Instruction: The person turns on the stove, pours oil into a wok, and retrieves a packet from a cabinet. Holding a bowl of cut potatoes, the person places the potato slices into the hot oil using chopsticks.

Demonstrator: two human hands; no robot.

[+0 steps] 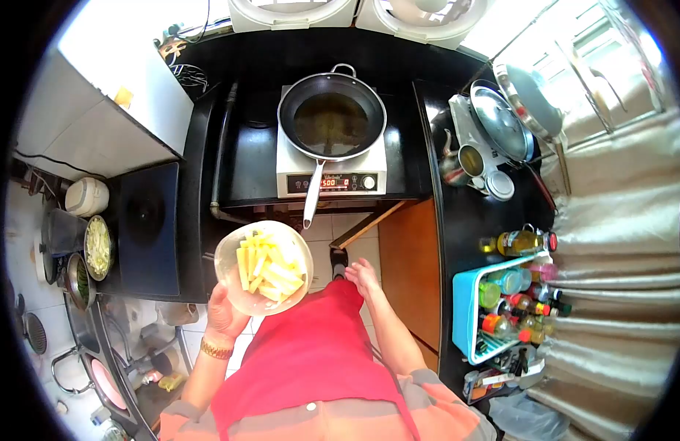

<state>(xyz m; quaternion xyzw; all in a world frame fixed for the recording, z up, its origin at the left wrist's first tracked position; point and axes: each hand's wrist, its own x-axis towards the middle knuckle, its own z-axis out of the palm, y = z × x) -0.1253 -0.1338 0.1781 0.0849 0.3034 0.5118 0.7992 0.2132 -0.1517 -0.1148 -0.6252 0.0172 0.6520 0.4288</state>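
Observation:
My left hand [228,314] grips the edge of a translucent bowl [244,300] at waist height. Pale yellow cut sticks, like potato fries, [270,268] fill the bowl. My right hand [363,278] hangs beside the red apron with its fingers apart and nothing in them. Ahead of both hands, a dark wok [288,110] with oil [331,121] in its bottom rests on a white induction cooker [292,173]. The wok's metal handle [313,195] points toward me, and the cooker's display is lit.
On the right counter stand a glass lid [498,117], an oil pot [454,170] and a blue basket [465,316] of several bottles. To the left, a bowl of shredded food [98,248] sits near a dark flat hob [149,231]. A wooden brace [369,226] slants below the counter.

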